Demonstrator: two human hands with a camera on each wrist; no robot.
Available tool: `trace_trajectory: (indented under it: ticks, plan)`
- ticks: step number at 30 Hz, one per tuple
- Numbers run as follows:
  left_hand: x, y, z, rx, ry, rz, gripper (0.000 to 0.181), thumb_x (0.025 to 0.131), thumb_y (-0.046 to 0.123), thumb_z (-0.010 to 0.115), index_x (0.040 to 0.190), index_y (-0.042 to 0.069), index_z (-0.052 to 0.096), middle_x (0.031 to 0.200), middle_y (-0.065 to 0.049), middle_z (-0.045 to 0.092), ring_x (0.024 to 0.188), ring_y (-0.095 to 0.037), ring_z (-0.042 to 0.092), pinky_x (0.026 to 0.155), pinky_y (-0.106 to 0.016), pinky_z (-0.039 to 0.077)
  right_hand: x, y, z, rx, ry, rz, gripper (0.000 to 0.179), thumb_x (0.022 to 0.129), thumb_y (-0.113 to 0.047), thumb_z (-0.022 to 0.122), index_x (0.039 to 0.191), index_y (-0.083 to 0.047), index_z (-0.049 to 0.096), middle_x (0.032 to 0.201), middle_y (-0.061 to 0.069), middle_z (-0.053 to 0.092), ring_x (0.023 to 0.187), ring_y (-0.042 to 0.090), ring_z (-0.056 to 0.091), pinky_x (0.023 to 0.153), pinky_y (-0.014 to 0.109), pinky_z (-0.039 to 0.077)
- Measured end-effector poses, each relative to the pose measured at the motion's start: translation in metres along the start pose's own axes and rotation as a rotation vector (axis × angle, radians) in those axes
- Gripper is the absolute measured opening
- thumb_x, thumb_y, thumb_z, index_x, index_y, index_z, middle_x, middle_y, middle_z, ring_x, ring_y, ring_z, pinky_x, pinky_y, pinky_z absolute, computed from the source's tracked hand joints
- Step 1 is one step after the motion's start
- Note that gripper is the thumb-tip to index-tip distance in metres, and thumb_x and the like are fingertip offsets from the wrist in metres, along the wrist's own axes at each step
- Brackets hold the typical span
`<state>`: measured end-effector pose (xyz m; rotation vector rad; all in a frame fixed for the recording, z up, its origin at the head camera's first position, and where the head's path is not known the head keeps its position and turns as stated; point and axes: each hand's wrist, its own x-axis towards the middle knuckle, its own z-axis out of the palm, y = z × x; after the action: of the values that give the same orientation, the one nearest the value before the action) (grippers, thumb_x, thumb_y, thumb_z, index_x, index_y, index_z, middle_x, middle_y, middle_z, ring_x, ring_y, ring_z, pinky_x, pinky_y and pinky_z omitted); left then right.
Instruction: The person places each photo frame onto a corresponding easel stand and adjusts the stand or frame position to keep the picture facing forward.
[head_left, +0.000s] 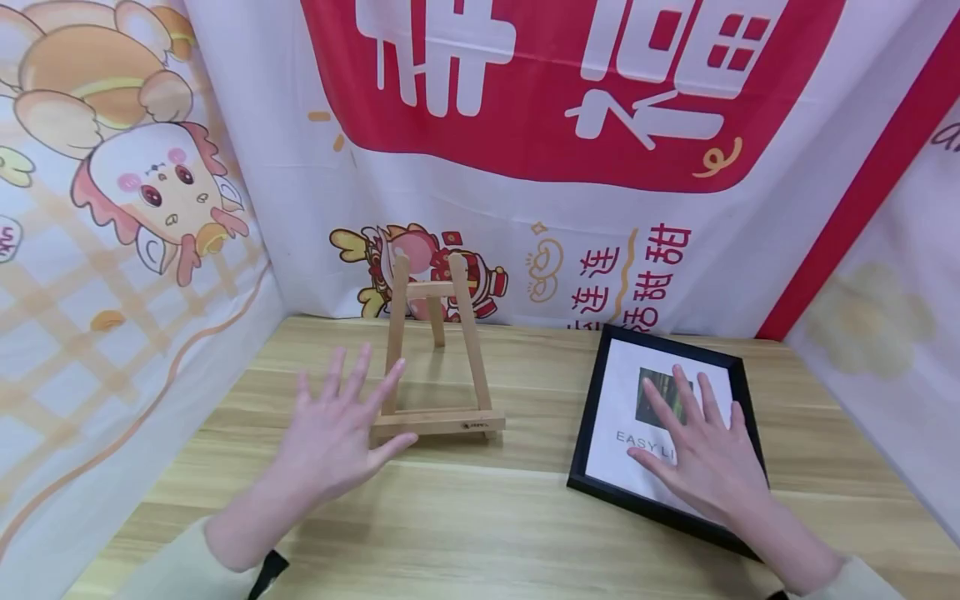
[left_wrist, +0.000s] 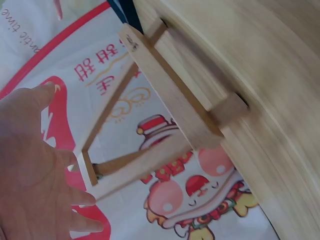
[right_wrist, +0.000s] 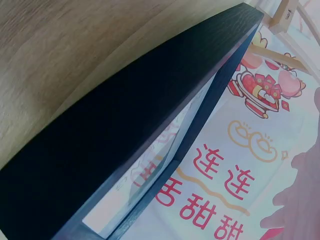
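A small wooden easel (head_left: pixel 438 423) stands upright on the table toward the left, its ledge facing the person. My left hand (head_left: pixel 333 437) hovers just left of it with fingers spread, holding nothing; in the left wrist view that hand (left_wrist: pixel 35 165) shows beside the easel (left_wrist: pixel 165 95). To the right lies a black picture frame (head_left: pixel 592 417) with a white sheet, a dark picture and the letters "EASY LI". Over it my right hand (head_left: pixel 708 458) is spread, covering part of the lettering. The right wrist view shows the frame's black edge (right_wrist: pixel 125 95) close up and the hand (right_wrist: pixel 297 195) beyond.
The wood-grain table (head_left: pixel 450 517) ends at a white cloth backdrop (head_left: pixel 525 233) with red printing, right behind the easel and frame. A cartoon-printed cloth (head_left: pixel 150 333) borders the left side, and another white cloth (head_left: pixel 877 333) the right.
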<state>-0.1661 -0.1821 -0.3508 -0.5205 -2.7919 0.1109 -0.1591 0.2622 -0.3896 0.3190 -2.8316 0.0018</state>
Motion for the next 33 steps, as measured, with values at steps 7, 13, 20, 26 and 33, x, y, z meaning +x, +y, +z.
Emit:
trace_trajectory:
  ticks: [7, 13, 20, 26, 33]
  plan:
    - [0.015, 0.019, 0.000, -0.013, 0.051, 0.058, 0.088, 0.087, 0.076, 0.037, 0.157, 0.033, 0.006, 0.160, -0.017, 0.008, 0.142, -0.048, 0.009, 0.102, -0.076, 0.005, 0.000, 0.010, -0.001, -0.015, 0.027, -0.008, 0.092, 0.084, -0.072, 0.051, 0.156, -0.024, 0.021, 0.160, 0.019, 0.006, 0.141, 0.048, 0.007, 0.101, 0.078, 0.010]
    - [0.032, 0.037, 0.001, -0.028, 0.039, 0.089, 0.087, 0.087, 0.076, 0.037, 0.157, 0.033, 0.008, 0.160, -0.013, 0.000, 0.143, -0.046, 0.006, 0.103, -0.074, 0.006, -0.001, 0.022, -0.002, -0.044, 0.041, -0.011, 0.092, 0.084, -0.072, 0.050, 0.156, -0.022, 0.021, 0.160, 0.020, 0.008, 0.142, 0.047, 0.003, 0.098, 0.080, 0.013]
    - [0.054, 0.062, 0.006, -0.007, 0.043, 0.174, 0.085, 0.087, 0.078, 0.031, 0.157, 0.032, 0.013, 0.161, -0.013, 0.001, 0.144, -0.043, 0.002, 0.105, -0.073, 0.007, -0.002, 0.038, -0.003, -0.054, 0.042, 0.006, 0.094, 0.083, -0.070, 0.053, 0.157, -0.023, 0.018, 0.160, 0.020, 0.003, 0.142, 0.048, 0.003, 0.099, 0.080, 0.011]
    - [0.072, 0.087, 0.008, 0.003, 0.030, 0.242, 0.086, 0.087, 0.079, 0.028, 0.157, 0.032, 0.011, 0.161, -0.014, 0.001, 0.144, -0.044, 0.003, 0.106, -0.072, 0.005, -0.004, 0.050, -0.003, -0.075, 0.033, 0.030, 0.097, 0.083, -0.067, 0.056, 0.157, -0.022, 0.014, 0.159, 0.023, 0.002, 0.142, 0.049, 0.000, 0.096, 0.081, 0.012]
    - [0.095, 0.112, 0.012, 0.022, -0.041, 0.255, 0.087, 0.086, 0.082, 0.016, 0.156, 0.033, 0.002, 0.160, -0.012, -0.007, 0.143, -0.041, -0.007, 0.108, -0.069, 0.002, -0.009, 0.063, 0.000, -0.081, 0.009, 0.057, 0.098, 0.084, -0.068, 0.056, 0.158, -0.022, 0.009, 0.158, 0.026, 0.004, 0.139, 0.053, 0.005, 0.097, 0.081, 0.010]
